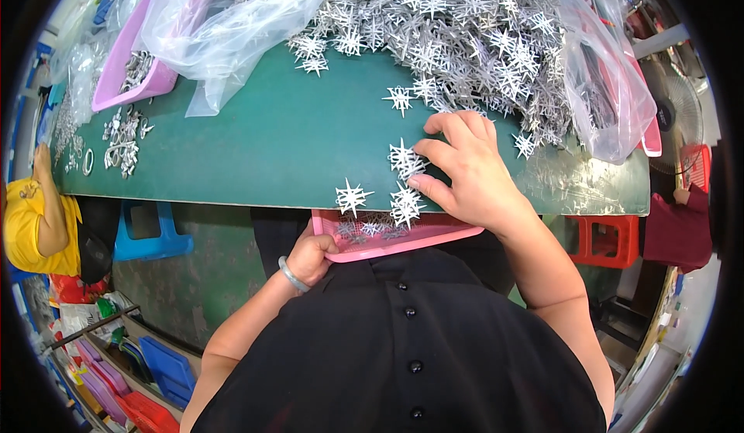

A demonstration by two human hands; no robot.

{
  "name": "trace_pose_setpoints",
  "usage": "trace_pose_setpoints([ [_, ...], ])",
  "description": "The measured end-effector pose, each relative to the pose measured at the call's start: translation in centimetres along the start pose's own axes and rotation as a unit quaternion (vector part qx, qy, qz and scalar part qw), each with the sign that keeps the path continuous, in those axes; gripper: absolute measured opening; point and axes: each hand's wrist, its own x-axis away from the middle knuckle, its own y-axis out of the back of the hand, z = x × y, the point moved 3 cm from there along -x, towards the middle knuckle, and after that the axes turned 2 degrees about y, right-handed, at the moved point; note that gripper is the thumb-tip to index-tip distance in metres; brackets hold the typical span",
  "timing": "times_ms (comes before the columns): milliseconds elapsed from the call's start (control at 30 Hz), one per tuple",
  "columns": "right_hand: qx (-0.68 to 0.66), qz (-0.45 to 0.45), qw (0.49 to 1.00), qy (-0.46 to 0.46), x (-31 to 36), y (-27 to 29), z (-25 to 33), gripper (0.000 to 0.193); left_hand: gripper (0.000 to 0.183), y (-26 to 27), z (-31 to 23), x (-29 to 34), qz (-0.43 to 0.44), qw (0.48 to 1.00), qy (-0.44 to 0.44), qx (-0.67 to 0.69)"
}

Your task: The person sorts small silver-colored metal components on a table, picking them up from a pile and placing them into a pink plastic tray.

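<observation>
My left hand is closed on the rim of a pink tray, which sits against me just under the table's front edge. Several silver star-shaped metal pieces lie inside it. Over the tabletop my right hand has its fingers bent and apart, the fingertips touching a few silver stars. Two more stars are by the edge: one star stands apart to the left, and another lies below my right thumb. A large heap of the same stars covers the back of the table.
The green table holds a purple bin of metal parts, loose small metal parts and clear plastic bags. A person in yellow works at the left; another in maroon is at the right, near a fan and red stool.
</observation>
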Motion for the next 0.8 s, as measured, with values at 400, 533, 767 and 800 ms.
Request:
trace_pose_setpoints([
  [400, 0.183, 0.125, 0.973, -0.061, -3.4, -1.8, -1.0, 0.022, 0.066, 0.1, 0.0, -0.3, 0.013, 1.000, 0.004, -0.002],
  [533, 0.157, 0.044, 0.987, 0.016, -2.4, -1.2, -0.8, 0.010, 0.067, 0.6, 0.2, -0.5, 0.026, 1.000, 0.002, -0.003],
  [767, 0.150, 0.119, 0.976, -0.101, -4.8, -1.8, -1.1, 0.022, 0.067, 0.3, 0.2, -0.6, 0.033, 0.999, 0.003, -0.011],
  [800, 0.150, 0.119, 0.976, -0.101, -4.7, -1.5, -1.1, 0.022, 0.067, 0.5, 0.2, -0.6, 0.031, 0.999, 0.006, -0.016],
])
